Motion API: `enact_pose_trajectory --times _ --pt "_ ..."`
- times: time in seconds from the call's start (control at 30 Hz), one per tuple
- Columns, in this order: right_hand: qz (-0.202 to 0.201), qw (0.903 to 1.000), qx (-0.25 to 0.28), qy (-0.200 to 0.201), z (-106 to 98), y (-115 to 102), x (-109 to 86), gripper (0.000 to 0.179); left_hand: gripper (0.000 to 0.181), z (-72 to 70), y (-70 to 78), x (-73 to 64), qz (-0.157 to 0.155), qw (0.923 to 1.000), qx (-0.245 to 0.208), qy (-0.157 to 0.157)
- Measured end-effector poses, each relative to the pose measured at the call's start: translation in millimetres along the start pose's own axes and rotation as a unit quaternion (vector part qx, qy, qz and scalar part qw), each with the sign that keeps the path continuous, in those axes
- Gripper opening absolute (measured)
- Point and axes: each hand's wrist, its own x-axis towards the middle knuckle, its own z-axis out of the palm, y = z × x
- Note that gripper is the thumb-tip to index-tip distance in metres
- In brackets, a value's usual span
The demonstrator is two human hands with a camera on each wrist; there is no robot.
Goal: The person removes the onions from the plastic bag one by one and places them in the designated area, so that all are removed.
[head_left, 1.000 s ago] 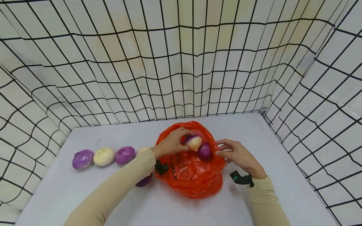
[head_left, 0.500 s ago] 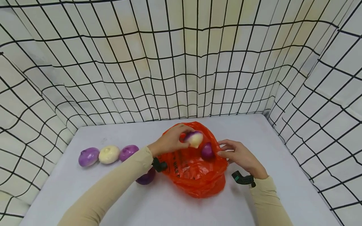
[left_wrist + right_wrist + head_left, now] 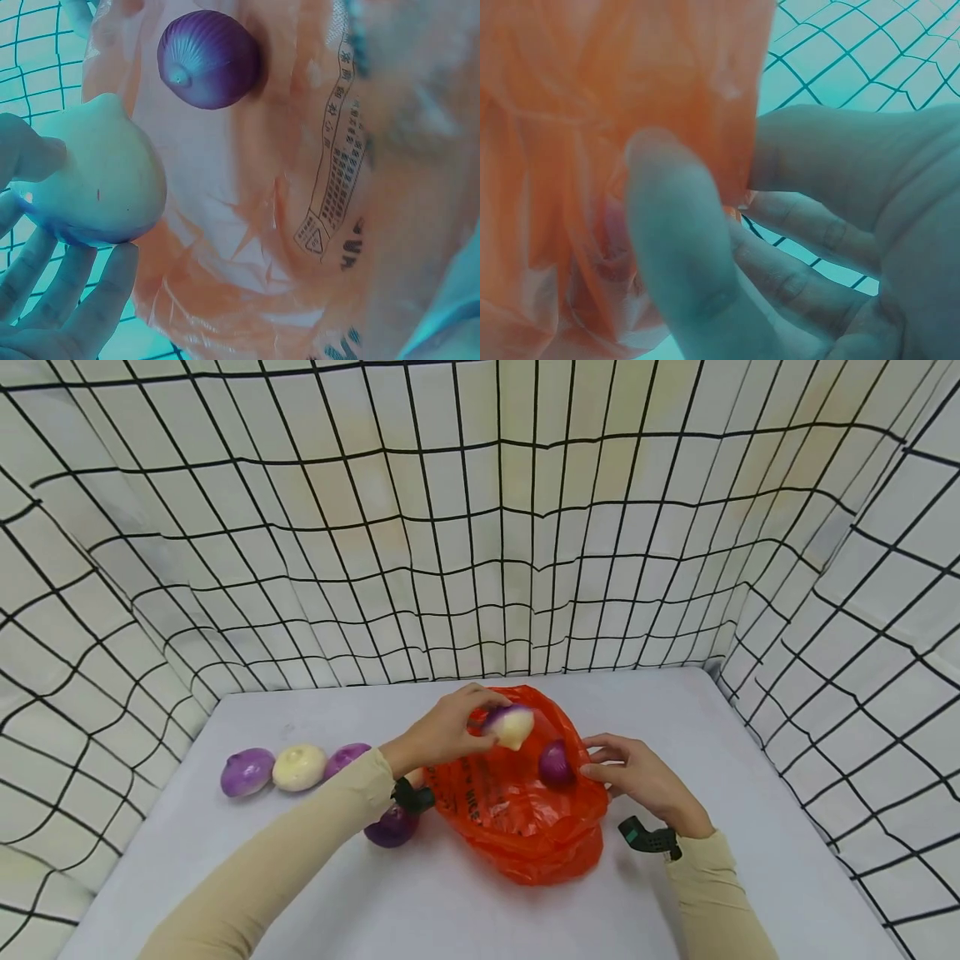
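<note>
In the head view, my left hand (image 3: 448,727) grips a cream turnip with a purple top (image 3: 512,727) over the mouth of a red plastic bag (image 3: 525,860). Thumb and fingers curl round the turnip (image 3: 101,180) in the left wrist view. A purple onion (image 3: 556,763) lies inside the bag near its right wall; its ribbed skin shows clearly in the left wrist view. My right hand (image 3: 645,781) pinches the bag's right rim. From the right wrist, the thumb (image 3: 679,240) lies on the near side of the film, with the index finger at its edge.
Left of the bag a purple onion (image 3: 247,772), a cream onion (image 3: 299,767) and another purple one (image 3: 347,759) stand in a row on the white table (image 3: 480,927). A dark purple onion (image 3: 392,827) sits under my left wrist. Black netting (image 3: 517,560) surrounds the table.
My left hand has lifted the turnip up and slightly left, away from the onion in the bag. The right hand keeps its hold on the rim. The head view has shifted slightly.
</note>
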Motion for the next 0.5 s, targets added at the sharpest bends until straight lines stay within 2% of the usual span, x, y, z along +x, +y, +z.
enact_pose_trajectory --times 0.33,0.5 --pt "0.002 1.0 -0.003 -0.003 0 0 -1.1 0.053 0.049 -13.0 -7.5 -17.8 0.011 0.9994 0.019 0.027" --pt "-0.004 0.9999 -0.011 -0.002 1 -1 -2.2 0.054 0.049 -18.4 -11.3 -27.4 0.02 0.9987 0.008 0.046"
